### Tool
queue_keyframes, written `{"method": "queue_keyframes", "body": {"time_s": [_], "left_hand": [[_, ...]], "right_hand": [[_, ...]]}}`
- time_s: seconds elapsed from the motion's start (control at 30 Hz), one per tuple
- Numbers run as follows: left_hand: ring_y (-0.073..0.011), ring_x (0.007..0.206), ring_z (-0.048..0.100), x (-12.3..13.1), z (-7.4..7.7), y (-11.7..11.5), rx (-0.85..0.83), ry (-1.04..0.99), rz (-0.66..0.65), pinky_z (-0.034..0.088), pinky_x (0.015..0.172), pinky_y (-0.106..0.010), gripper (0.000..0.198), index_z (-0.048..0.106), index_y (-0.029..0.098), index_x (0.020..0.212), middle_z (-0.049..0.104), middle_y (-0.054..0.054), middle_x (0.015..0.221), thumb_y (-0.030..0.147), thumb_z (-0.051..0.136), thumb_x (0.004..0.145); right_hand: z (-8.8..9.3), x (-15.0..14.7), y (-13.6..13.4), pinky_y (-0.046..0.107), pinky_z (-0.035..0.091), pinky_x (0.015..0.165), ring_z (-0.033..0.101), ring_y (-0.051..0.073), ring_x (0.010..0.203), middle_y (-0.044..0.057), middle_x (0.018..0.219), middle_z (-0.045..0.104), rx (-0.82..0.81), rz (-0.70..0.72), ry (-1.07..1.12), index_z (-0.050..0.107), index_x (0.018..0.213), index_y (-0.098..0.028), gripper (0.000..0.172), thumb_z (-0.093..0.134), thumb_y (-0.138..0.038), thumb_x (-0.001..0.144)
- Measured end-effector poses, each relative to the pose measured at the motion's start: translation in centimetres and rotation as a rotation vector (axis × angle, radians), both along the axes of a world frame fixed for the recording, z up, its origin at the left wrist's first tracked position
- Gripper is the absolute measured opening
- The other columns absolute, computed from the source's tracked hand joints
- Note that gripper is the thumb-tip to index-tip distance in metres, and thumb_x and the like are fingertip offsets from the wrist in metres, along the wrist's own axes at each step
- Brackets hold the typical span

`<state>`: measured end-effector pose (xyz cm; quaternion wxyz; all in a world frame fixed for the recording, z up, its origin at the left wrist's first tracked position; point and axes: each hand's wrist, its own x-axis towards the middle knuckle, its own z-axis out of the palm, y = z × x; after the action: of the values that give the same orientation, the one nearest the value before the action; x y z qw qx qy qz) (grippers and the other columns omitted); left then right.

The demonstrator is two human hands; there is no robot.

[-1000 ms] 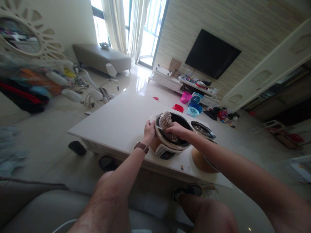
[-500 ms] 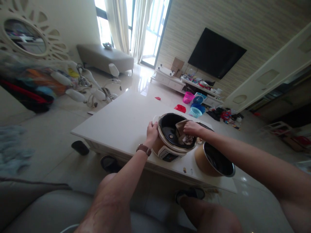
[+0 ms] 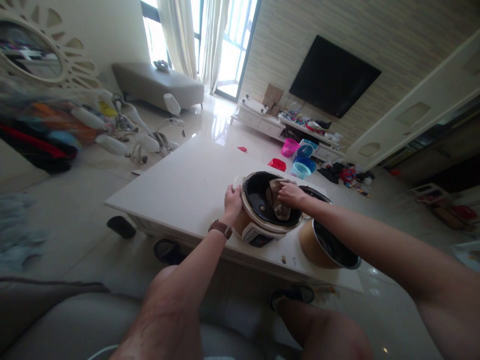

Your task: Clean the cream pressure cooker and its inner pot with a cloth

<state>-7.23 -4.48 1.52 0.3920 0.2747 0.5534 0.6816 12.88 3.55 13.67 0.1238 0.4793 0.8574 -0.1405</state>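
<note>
An electric pressure cooker [image 3: 258, 235] with a gold body and a dark, open inside stands on the white table [image 3: 180, 185]. My left hand [image 3: 233, 201] is closed on the side handle at its left. My right hand [image 3: 291, 194] reaches over the rim and is closed on a brownish cloth [image 3: 281, 210], which hangs down into the cooker against the inner wall. Beside the cooker on the right lies a gold inner pot [image 3: 313, 245], tilted with its dark opening turned toward the right. My right forearm hides part of it.
Small bits [image 3: 284, 259] lie near the table's front edge. Beyond the table are a red basin [image 3: 277, 164], a pink basket [image 3: 290, 147] and a light blue basket [image 3: 300, 169] on the floor. A lamp with white shades [image 3: 112, 144] stands at the left.
My right hand has shifted slightly to the left with the cloth, which is spread differently inside the cooker. My left hand stays on the handle. The view has moved a little.
</note>
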Motion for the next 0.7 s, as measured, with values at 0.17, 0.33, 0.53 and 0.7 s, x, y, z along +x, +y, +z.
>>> {"method": "queue_keyframes", "body": {"time_s": [0.17, 0.33, 0.53, 0.7], "left_hand": [[-0.0167, 0.075, 0.051, -0.1, 0.0, -0.1, 0.015, -0.011, -0.021, 0.043, 0.073, -0.029, 0.020, 0.055, 0.022, 0.084, 0.057, 0.001, 0.078, 0.036, 0.058, 0.098], [-0.0162, 0.073, 0.050, 0.0, 0.1, -0.1, 0.017, -0.024, -0.030, 0.041, 0.071, -0.028, 0.019, 0.054, 0.022, 0.082, 0.055, 0.002, 0.075, 0.034, 0.057, 0.097], [-0.0172, 0.076, 0.053, 0.0, 0.4, 0.0, -0.003, -0.034, -0.016, 0.042, 0.072, -0.029, 0.016, 0.056, 0.022, 0.086, 0.060, 0.001, 0.080, 0.033, 0.057, 0.098], [-0.0174, 0.077, 0.053, 0.0, 0.6, -0.2, -0.008, -0.023, -0.013, 0.042, 0.075, -0.029, 0.017, 0.055, 0.022, 0.084, 0.059, 0.001, 0.080, 0.032, 0.058, 0.097]], "right_hand": [[0.0, -1.0, -3.0, 0.044, 0.058, 0.095, 0.075, 0.035, 0.101, 0.011, 0.071, 0.074, -0.004, -0.010, -0.257, 0.064, 0.052, -0.021, 0.023, 0.081, -0.005, 0.054], [1.6, -4.7, -4.1, 0.036, 0.060, 0.068, 0.073, 0.028, 0.070, 0.005, 0.062, 0.069, -0.342, -0.265, -0.085, 0.071, 0.065, -0.017, 0.013, 0.078, -0.012, 0.055], [-0.5, -7.3, -6.2, 0.032, 0.063, 0.073, 0.074, 0.023, 0.080, 0.007, 0.089, 0.078, -0.260, -0.731, 0.775, 0.070, 0.100, -0.017, 0.031, 0.069, -0.014, 0.069], [-0.7, -5.7, -6.5, 0.029, 0.059, 0.067, 0.071, 0.022, 0.076, 0.005, 0.081, 0.076, -0.333, -0.518, 0.545, 0.071, 0.085, -0.017, 0.022, 0.070, -0.012, 0.064]]}}
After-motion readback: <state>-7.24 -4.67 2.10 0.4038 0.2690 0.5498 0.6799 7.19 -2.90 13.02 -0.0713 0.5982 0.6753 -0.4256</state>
